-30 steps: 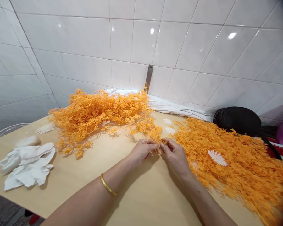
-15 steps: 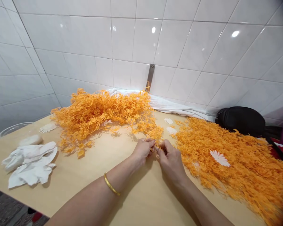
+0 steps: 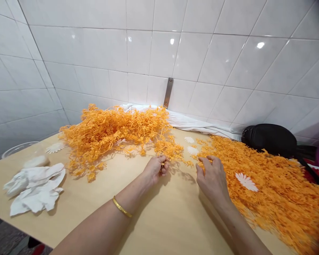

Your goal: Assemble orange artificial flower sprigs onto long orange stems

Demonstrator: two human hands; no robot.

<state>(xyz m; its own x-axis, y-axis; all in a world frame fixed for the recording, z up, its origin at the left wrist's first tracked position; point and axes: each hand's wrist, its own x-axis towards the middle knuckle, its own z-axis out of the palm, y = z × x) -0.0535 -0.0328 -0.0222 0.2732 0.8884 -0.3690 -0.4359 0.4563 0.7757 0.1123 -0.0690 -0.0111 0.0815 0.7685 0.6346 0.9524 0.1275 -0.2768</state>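
Observation:
My left hand (image 3: 154, 169), with a gold bangle (image 3: 121, 207) on its wrist, is closed around the thin stem of an orange artificial plant sprig (image 3: 172, 149). Its curly tips spread behind the fingers, and a small piece sticks out towards the right. My right hand (image 3: 212, 177) hovers apart from it, fingers spread, holding nothing that I can see. It is beside the edge of a broad heap of small orange pieces (image 3: 276, 187). Behind my left hand is a tangled pile of long orange sprigs (image 3: 108, 129).
White flower-shaped pieces (image 3: 246, 182) lie on and around the orange heaps. Crumpled white tissues (image 3: 38, 189) are on the table (image 3: 159, 223) at left. A black bag (image 3: 271, 140) stands at the back right, and a white cloth (image 3: 199, 124) runs along the tiled wall.
My right hand has let go near the left one and moved to the right, its fingers opening. My left hand stays closed on the sprig, shifted slightly left. The view has tilted up a little.

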